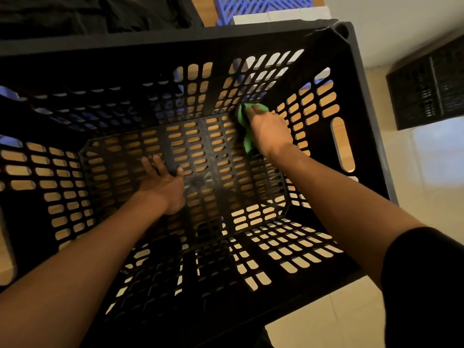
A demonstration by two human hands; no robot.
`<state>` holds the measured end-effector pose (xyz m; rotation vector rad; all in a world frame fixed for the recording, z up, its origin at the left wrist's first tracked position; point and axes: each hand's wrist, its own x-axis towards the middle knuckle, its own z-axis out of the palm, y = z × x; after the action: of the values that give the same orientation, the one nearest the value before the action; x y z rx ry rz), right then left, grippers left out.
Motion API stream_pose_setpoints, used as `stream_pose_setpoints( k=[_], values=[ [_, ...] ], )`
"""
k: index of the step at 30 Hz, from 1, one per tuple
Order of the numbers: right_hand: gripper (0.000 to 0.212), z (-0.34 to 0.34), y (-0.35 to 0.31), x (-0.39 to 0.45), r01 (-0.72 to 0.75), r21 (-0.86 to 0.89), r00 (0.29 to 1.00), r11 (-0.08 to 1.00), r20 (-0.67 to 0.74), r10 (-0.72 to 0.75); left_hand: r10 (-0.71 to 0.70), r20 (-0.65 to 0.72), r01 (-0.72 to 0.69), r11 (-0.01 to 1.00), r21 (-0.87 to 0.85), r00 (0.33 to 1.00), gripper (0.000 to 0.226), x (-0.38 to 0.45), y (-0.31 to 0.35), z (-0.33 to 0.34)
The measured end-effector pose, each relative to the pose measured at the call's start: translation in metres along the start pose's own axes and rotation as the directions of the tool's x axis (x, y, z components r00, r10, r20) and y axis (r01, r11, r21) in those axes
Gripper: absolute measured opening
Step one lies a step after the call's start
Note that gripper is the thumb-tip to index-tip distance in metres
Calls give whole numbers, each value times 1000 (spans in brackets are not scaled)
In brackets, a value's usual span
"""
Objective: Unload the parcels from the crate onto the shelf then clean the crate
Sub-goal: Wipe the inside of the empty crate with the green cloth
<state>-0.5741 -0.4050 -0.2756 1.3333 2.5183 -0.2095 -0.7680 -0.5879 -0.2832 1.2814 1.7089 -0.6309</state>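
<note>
A large black slotted crate [361, 101] fills the view, seen from above, with nothing but my arms inside it. My right hand [270, 130] holds a green cloth [247, 121] against the far right inner corner, where the back wall meets the floor of the crate. My left hand [163, 183] lies flat on the crate's slotted bottom, fingers spread. No parcels are in view.
A blue slotted crate [261, 6] and a white box [281, 16] sit beyond the far rim. Dark cloth [95, 13] lies at the top left. Another black crate [429, 89] stands on the tiled floor at the right. Wood shows through the slots.
</note>
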Motion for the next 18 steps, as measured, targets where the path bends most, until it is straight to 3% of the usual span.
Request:
stream_pose_setpoints(
  k=[5,10,18],
  values=[
    [36,3,-1,15,42,-218,987,975,162,-7,14,15,-14,1000,17,1000,74,2,-2,0],
    [42,4,-2,18,-67,-224,979,972,172,107,17,31,-18,999,36,999,75,1,-2,-3],
    [29,18,20,-26,-69,-183,963,981,246,114,16,82,-21,998,56,996,72,0,17,-2]
  ],
)
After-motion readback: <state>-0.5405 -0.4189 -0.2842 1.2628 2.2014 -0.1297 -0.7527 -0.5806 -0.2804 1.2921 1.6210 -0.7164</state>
